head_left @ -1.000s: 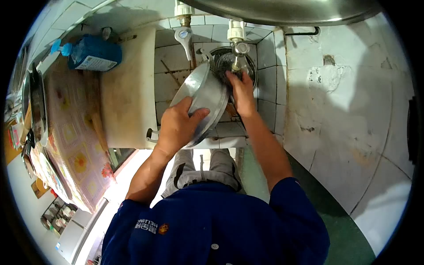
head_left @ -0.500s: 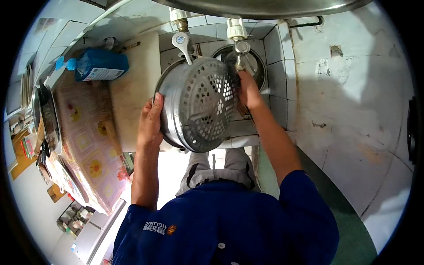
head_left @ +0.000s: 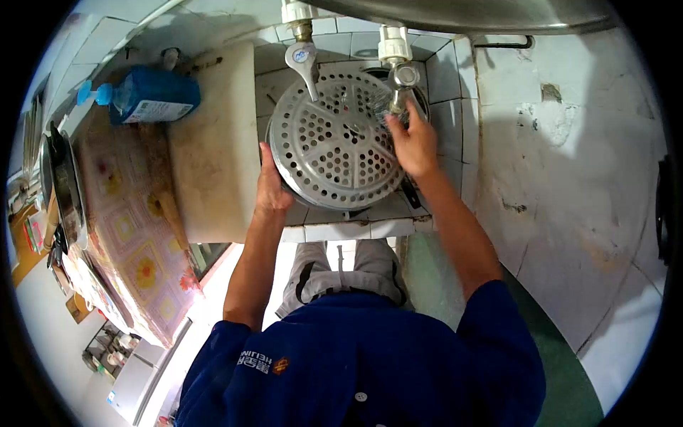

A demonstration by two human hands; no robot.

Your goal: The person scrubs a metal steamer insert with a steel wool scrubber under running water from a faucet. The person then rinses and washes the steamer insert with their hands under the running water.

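A round metal steamer pan with a perforated base (head_left: 334,142) is held over the tiled sink (head_left: 334,229), its holes facing up. My left hand (head_left: 272,186) grips its left rim, thumb on the near side. My right hand (head_left: 415,142) is at the pan's right edge, just below the right tap (head_left: 403,75), its fingers closed around something I cannot make out. Water seems to run over the pan there. The left tap's lever (head_left: 303,64) hangs above the pan's upper left part.
A blue bottle (head_left: 155,96) lies on the left beside a pale board (head_left: 213,149). Below it is a flowered cloth (head_left: 131,220). A large metal vessel (head_left: 484,13) overhangs the taps. Behind the pan, a metal bowl's rim partly shows in the sink.
The pan has turned from its tilted, side-on position to show its perforated base flat to the camera. My left hand has moved with its rim, and my right hand stays near the tap.
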